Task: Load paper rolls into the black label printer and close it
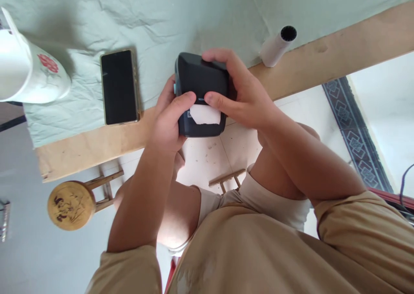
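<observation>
Printer [200, 93], a small dark box, sits just over the tabletop [97, 145] edge, my left hand [168, 121] and right hand [241, 95] clamped on its sides. I judge it rigid, light, smooth-cased; the paper tab [205, 115] looks flimsy, so grip the body.

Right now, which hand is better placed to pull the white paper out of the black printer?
Right. The right hand has its fingertips at the white paper where it leaves the black printer. The left hand wraps the printer's side, thumb across the front, steadying it above the table edge.
</observation>
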Demonstrator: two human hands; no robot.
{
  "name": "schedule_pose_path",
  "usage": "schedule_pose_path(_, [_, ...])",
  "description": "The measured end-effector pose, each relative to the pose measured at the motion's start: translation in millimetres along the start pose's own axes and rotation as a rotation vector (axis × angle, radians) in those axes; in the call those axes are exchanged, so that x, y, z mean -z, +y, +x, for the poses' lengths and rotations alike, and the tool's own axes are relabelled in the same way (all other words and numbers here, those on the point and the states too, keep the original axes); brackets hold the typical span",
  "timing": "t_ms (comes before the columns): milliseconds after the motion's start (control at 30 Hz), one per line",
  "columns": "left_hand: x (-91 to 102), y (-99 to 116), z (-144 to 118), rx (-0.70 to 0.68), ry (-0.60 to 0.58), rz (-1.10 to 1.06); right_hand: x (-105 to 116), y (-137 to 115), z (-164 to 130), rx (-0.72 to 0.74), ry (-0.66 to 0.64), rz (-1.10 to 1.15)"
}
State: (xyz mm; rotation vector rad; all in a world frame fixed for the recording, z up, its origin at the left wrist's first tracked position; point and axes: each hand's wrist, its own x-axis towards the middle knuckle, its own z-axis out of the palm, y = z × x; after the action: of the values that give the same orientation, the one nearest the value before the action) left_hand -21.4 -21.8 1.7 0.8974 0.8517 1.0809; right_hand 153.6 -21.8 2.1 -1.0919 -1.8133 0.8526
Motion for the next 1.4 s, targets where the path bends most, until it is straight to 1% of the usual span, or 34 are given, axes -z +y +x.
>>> schedule_pose_path(133, [-4.2,1.2,-1.0,-0.025,0.003,-0.03,2.5,-0.7,-3.1,0.044,0.008,-0.02])
schedule_pose_path(300, [-9.1,1.2,2.9,0.065,0.096,-0.099,5.2,-2.4,-7.7,0.08,0.042,-0.108])
schedule_pose_path(400, [-7.9,-1.2,5.4,0.059,0.122,-0.145,7.8,-4.4,-8.7,0.101,0.068,-0.202])
schedule_pose_path(567, [-2.4,-2.7,6.3,0.082,0.119,-0.153,11.7,-6.6,-9.4,0.143,0.024,-0.246])
schedule_pose_path(700, [0.5,-2.7,7.0,-0.015,0.109,-0.122,12.0,-3.7,-7.6,0.189,0.002,-0.22])
schedule_pose_path(767, [-0.5,-3.0,7.6,-0.012,0.121,-0.117,11.9,-1.7,-6.2,0.212,0.014,-0.218])
schedule_pose_path(800, [-1.8,-2.8,7.8,0.006,0.128,-0.121,11.9,-1.0,-5.7,0.216,0.033,-0.229])
schedule_pose_path(867, [-5.7,-1.3,7.5,0.029,0.133,-0.132,11.7,-0.5,-5.8,0.208,0.112,-0.276])
schedule_pose_path(900, [-7.7,0.0,7.0,0.037,0.113,-0.132,11.4,-0.7,-6.4,0.194,0.161,-0.304])
schedule_pose_path(967, [-10.7,2.5,5.2,0.054,0.035,-0.122,10.2,-1.9,-8.5,0.127,0.252,-0.337])
schedule_pose_path(1033, [-10.6,3.4,3.2,0.049,-0.009,-0.109,8.1,-3.6,-10.6,0.047,0.291,-0.319])
schedule_pose_path(1100, [-7.3,1.7,1.7,0.027,0.016,-0.1,6.0,-5.6,-11.5,0.014,0.332,-0.263])
schedule_pose_path(1167, [-3.2,-1.2,1.1,0.002,0.06,-0.084,5.5,-7.9,-10.8,0.05,0.419,-0.179])
schedule_pose_path(1233, [-1.2,-2.8,0.8,0.004,0.066,-0.062,7.1,-10.2,-9.4,0.103,0.494,-0.112])
schedule_pose_path(1300, [-2.2,-2.1,0.5,0.012,0.049,-0.04,9.9,-12.0,-8.6,0.138,0.491,-0.138])
schedule_pose_path(1333, [-3.5,-1.0,0.2,0.013,0.03,-0.029,11.0,-12.6,-8.6,0.155,0.458,-0.194])
schedule_pose_path(1400, [-6.5,1.8,-0.6,-0.001,-0.008,-0.013,12.1,-13.3,-9.0,0.137,0.34,-0.345])
